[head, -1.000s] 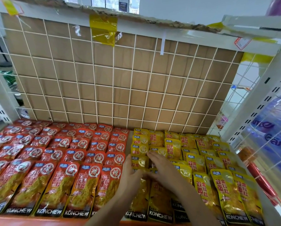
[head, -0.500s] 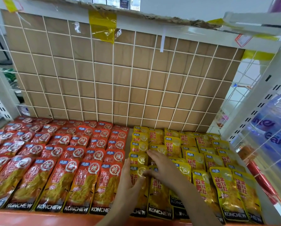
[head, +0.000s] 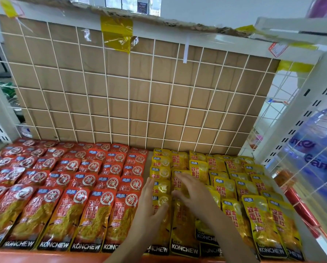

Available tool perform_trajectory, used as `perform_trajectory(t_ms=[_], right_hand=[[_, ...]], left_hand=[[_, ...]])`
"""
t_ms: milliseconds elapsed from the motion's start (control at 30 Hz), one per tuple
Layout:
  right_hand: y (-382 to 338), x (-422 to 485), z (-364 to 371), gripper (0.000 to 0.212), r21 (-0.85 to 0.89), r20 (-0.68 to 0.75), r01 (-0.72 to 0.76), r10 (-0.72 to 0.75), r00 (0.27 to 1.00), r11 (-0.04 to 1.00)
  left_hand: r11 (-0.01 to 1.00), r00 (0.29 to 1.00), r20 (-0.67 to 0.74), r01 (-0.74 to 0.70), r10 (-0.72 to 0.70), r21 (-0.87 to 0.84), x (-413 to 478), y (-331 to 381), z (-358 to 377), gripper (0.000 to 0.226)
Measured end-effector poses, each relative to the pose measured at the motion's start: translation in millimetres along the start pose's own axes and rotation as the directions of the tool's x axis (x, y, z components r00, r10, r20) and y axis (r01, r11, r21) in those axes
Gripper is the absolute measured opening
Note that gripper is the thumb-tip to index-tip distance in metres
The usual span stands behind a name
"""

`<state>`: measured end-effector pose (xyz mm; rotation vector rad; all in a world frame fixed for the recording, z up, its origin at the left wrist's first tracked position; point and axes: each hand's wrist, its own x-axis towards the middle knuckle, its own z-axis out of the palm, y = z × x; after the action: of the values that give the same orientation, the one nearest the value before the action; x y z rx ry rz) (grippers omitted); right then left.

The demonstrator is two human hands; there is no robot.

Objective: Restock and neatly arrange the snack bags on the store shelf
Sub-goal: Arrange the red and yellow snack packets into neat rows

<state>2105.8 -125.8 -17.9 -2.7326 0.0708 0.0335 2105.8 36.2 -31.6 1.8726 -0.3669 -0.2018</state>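
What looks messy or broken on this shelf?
The yellow bags lie crooked and overlap unevenly beside the right hand, unlike the tidier red bags. At the back, the top edge of the cardboard panel is ragged and torn, and the yellow tape on it is wrinkled.

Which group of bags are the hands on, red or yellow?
The yellow bags: left hand and right hand are on their leftmost columns, beside the red bags.

free: above snack bags [head: 90, 211], front open | blocked: wire grid [head: 128, 103] behind, slotted upright [head: 299, 118] right | shelf [head: 45, 257]: covered by bags
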Motion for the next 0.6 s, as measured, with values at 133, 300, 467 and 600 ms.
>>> perform_trajectory(t_ms=[133, 300, 467, 600], right_hand=[[10.0, -9.6, -10.5, 0.047, -0.062, -0.067, -0.003, -0.001, 0.998, 0.998], [19.6, -21.6, -15.3, 0.046, -0.191, 0.003, -0.034, 0.035, 0.999, 0.981], [24.3, -21.9, -11.2, 0.058, -0.28, 0.106, -0.007, 0.038, 0.994, 0.96], [26.7, -20.5, -8.2, 0.055, -0.228, 0.081, -0.006, 0.025, 0.996, 0.974]], left_hand=[[0.978, 0.988, 0.092, -0.138, 0.124, 0.158, 21.8, 8.3, -8.4, 0.055], [0.826, 0.949, 0.248, -0.296, 0.196, 0.48, 57.7, 4.1, -12.3, 0.046], [0.697, 0.911, 0.365, -0.387, 0.191, 0.604, 74.4, 1.9, -8.0, 0.044], [0.685, 0.902, 0.381, -0.409, 0.202, 0.603, 84.8, -0.5, -7.1, 0.041]])
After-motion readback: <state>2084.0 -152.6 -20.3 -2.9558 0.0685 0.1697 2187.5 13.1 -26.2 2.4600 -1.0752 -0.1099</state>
